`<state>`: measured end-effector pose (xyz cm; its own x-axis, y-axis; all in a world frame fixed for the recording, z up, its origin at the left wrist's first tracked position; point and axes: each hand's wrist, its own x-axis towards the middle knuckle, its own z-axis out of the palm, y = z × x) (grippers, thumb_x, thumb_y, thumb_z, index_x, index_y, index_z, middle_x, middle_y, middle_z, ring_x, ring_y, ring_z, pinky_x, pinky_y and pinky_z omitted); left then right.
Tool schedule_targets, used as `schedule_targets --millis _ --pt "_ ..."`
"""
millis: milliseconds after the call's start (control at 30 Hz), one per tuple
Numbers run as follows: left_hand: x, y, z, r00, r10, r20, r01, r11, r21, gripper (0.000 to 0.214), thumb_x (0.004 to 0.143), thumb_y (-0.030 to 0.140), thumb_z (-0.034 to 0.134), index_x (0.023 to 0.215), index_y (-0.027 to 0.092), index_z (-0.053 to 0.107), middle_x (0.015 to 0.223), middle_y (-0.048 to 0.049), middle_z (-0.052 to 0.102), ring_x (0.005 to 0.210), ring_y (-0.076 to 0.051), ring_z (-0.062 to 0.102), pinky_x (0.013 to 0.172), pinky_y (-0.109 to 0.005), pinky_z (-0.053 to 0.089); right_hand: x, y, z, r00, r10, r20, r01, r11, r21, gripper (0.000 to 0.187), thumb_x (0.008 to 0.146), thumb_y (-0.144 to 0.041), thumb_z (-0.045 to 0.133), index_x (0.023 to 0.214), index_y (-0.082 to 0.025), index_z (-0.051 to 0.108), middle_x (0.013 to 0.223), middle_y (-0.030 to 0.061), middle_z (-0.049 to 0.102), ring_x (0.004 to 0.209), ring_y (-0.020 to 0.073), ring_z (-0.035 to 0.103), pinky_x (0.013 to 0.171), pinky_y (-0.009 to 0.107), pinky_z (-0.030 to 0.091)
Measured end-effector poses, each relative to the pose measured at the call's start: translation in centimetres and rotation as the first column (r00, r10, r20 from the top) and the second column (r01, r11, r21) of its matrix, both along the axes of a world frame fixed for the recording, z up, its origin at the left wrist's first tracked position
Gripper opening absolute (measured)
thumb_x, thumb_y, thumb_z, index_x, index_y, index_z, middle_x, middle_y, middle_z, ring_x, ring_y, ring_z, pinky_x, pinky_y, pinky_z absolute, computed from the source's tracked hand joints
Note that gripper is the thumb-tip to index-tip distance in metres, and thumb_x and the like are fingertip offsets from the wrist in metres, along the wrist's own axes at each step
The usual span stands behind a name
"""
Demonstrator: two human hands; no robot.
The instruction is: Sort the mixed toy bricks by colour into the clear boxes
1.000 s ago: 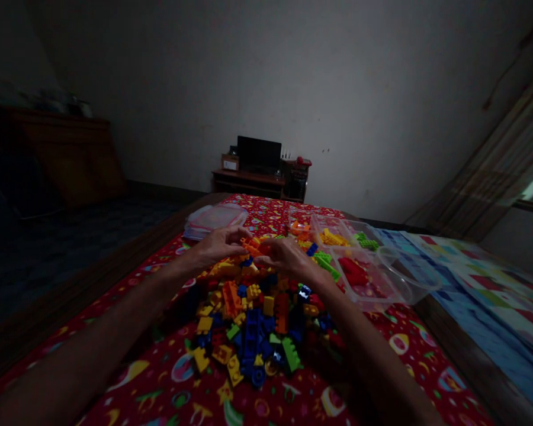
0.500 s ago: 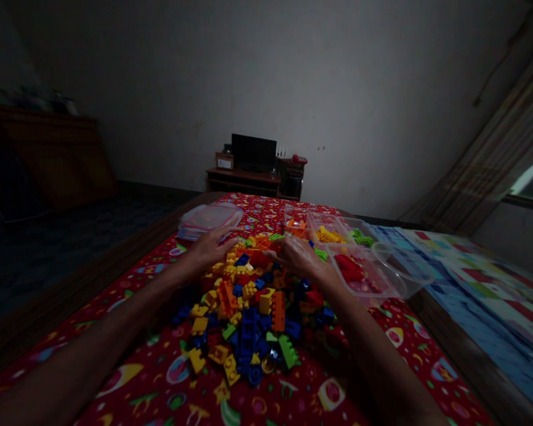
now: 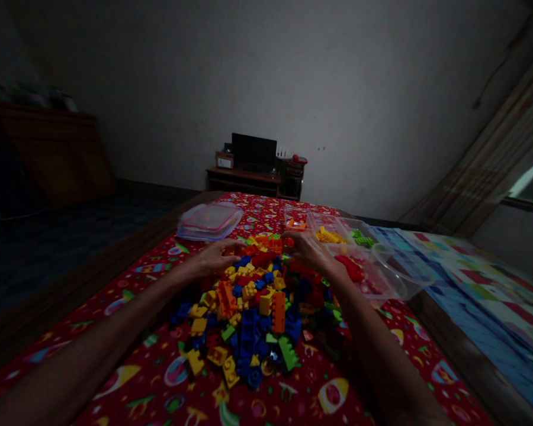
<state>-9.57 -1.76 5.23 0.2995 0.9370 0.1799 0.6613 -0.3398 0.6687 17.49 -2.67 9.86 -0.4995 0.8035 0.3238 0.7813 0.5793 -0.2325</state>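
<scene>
A heap of toy bricks (image 3: 253, 307) in blue, yellow, orange, red and green lies on a red patterned cloth (image 3: 160, 361). My left hand (image 3: 213, 260) rests on the heap's far left side, fingers curled over the bricks. My right hand (image 3: 308, 251) is at the heap's far right, beside an orange brick (image 3: 275, 242); its fingers are dim and I cannot see what they hold. Just right of that hand stand clear plastic tubs (image 3: 373, 278) holding sorted red bricks (image 3: 350, 269), yellow bricks (image 3: 328, 236) and green bricks (image 3: 364, 241).
A stack of clear lids (image 3: 208, 220) lies at the far left of the cloth. A blue patterned cloth (image 3: 484, 307) covers the right side. A low shelf with a dark screen (image 3: 254, 152) stands against the far wall. The room is dim.
Both hands held bricks together above the heap's far end a second ago. They have since parted and come down, the left to the heap's left side, the right toward the tubs.
</scene>
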Motion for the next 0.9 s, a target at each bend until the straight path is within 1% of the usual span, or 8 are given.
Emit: schedule_targets --millis 133,300,367,433,567,700,767,900 --pt "0.1 -0.1 0.0 0.997 -0.003 0.078 0.005 1.000 -0.017 0.056 0.063 0.044 0.060 0.114 0.021 0.065 0.113 -0.0048 0.069 0.101 -0.025 0.063 0.087 -0.034 0.051 0.7 2.4 1.6 0.997 -0.072 -0.028 0.071 0.997 -0.030 0.024 0.087 -0.032 0.057 0.103 -0.018 0.069 0.082 0.0056 0.069 0.071 0.0143 0.060 0.065 0.023 0.039" --pt "0.1 -0.1 0.0 0.995 -0.031 0.094 0.026 0.998 0.052 0.043 0.062 0.042 0.062 0.098 0.021 0.072 0.108 -0.0067 0.071 0.105 -0.028 0.062 0.094 -0.038 0.047 1.2 7.6 4.3 0.950 -0.310 -0.028 0.308 0.949 -0.074 0.039 0.091 -0.044 0.051 0.093 -0.009 0.069 0.072 0.0097 0.069 0.060 0.0133 0.059 0.059 0.022 0.039" --pt "0.1 -0.1 0.1 0.995 -0.038 0.089 0.034 0.998 0.056 0.041 0.062 0.044 0.063 0.095 0.021 0.073 0.107 -0.0066 0.071 0.104 -0.028 0.062 0.094 -0.038 0.047 1.3 9.1 4.4 0.933 -0.361 0.014 0.360 0.926 -0.113 0.044 0.092 -0.045 0.047 0.088 -0.007 0.068 0.070 0.0119 0.068 0.059 0.0132 0.060 0.057 0.021 0.038" --pt "0.1 -0.2 0.2 0.995 -0.054 0.079 0.050 0.997 0.052 0.041 0.063 0.047 0.064 0.094 0.022 0.074 0.106 -0.0065 0.071 0.103 -0.028 0.063 0.093 -0.037 0.048 1.3 9.5 3.8 0.934 -0.357 0.021 0.357 0.929 -0.096 0.045 0.093 -0.045 0.045 0.085 -0.007 0.068 0.071 0.0126 0.068 0.059 0.0134 0.060 0.056 0.021 0.037" --pt "0.6 -0.4 0.0 0.997 -0.062 0.051 0.058 0.996 0.064 0.040 0.071 0.052 0.058 0.092 0.022 0.073 0.103 -0.0058 0.072 0.098 -0.027 0.064 0.089 -0.035 0.049 1.3 6.8 2.2 0.954 -0.301 0.003 0.301 0.953 -0.047 0.039 0.093 -0.039 0.045 0.081 -0.010 0.069 0.070 0.0090 0.068 0.059 0.0121 0.058 0.054 0.021 0.034" --pt "1.1 -0.1 -0.9 1.000 0.009 0.030 -0.013 0.989 0.145 0.038 0.076 0.052 0.051 0.086 0.022 0.071 0.093 -0.0051 0.073 0.088 -0.025 0.065 0.084 -0.034 0.050 1.5 2.3 1.9 0.979 -0.182 0.091 0.193 0.973 -0.125 0.023 0.087 -0.025 0.052 0.080 -0.012 0.071 0.071 0.0063 0.067 0.058 0.0106 0.055 0.053 0.021 0.032" --pt "1.3 0.2 -1.4 0.998 0.052 0.039 -0.058 0.986 0.158 0.035 0.073 0.052 0.053 0.080 0.022 0.068 0.086 -0.0045 0.073 0.083 -0.024 0.066 0.079 -0.033 0.050 1.5 0.3 2.1 0.984 -0.103 0.146 0.130 0.974 -0.187 0.017 0.083 -0.024 0.059 0.088 -0.014 0.071 0.077 0.0058 0.068 0.062 0.0113 0.056 0.055 0.021 0.035" --pt "1.6 0.6 -1.6 0.990 0.069 0.121 -0.081 0.992 0.097 0.031 0.064 0.052 0.060 0.068 0.022 0.060 0.074 -0.0019 0.070 0.074 -0.022 0.065 0.073 -0.033 0.051 1.3 -1.8 1.5 0.948 -0.041 0.316 0.101 0.979 -0.178 0.027 0.078 -0.030 0.065 0.104 -0.021 0.069 0.092 0.0069 0.068 0.079 0.0165 0.061 0.065 0.024 0.040"
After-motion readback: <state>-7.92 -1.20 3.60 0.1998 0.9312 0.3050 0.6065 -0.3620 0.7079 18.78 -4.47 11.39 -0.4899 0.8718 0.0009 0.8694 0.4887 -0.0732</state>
